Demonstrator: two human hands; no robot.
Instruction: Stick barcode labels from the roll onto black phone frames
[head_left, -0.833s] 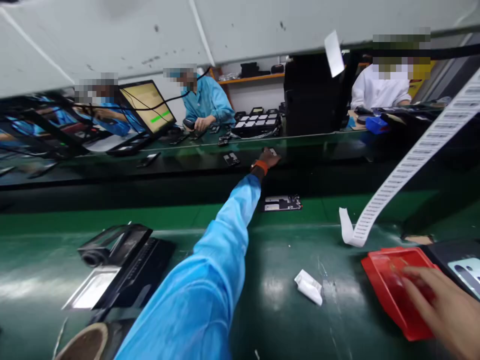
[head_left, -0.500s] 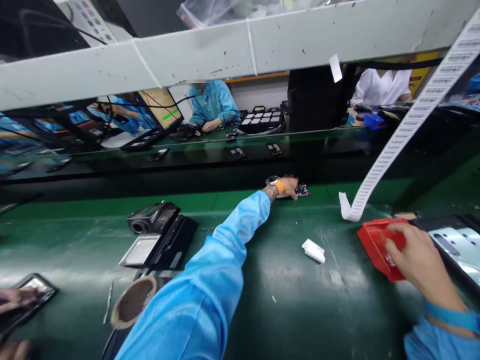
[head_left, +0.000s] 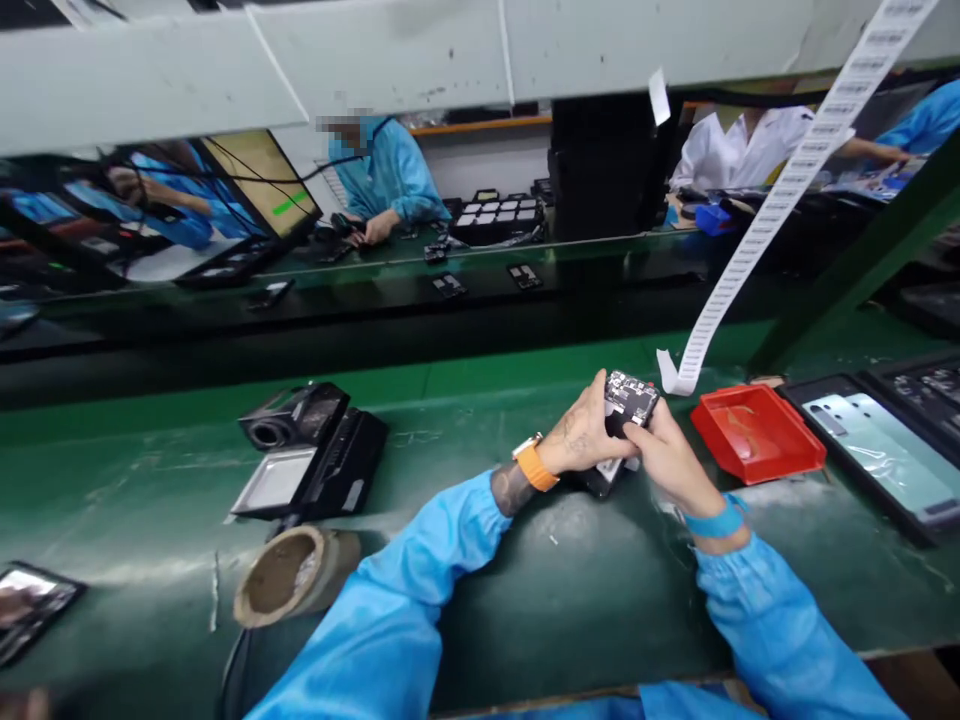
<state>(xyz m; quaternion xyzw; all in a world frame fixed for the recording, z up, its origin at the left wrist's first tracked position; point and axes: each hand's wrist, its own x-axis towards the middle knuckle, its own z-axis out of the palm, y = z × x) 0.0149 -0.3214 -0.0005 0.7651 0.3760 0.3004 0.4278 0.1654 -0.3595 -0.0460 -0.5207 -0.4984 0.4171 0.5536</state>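
An opened phone [head_left: 631, 398], its circuit board showing at the top end, is held tilted over the green bench. My left hand [head_left: 581, 430], with an orange-strapped watch at the wrist, grips its left side. My right hand [head_left: 667, 455], wearing a blue wristband, grips the right side, thumb across the front. Fingers cover much of the phone's middle, and its lower end shows below them. Right of my hands sits a red plastic tray [head_left: 757, 435] with small bits in it.
A strip of barcode labels [head_left: 750, 250] hangs from the shelf [head_left: 405, 70]. At left stand a black device [head_left: 315, 450] and a round cardboard tube [head_left: 247, 590]. A black tray holding a pale phone back [head_left: 877, 440] lies far right. Co-workers sit beyond the conveyor.
My left hand has come back from the bench's far edge with the phone. My right hand has left the red tray and joined it on the phone. The view has shifted.
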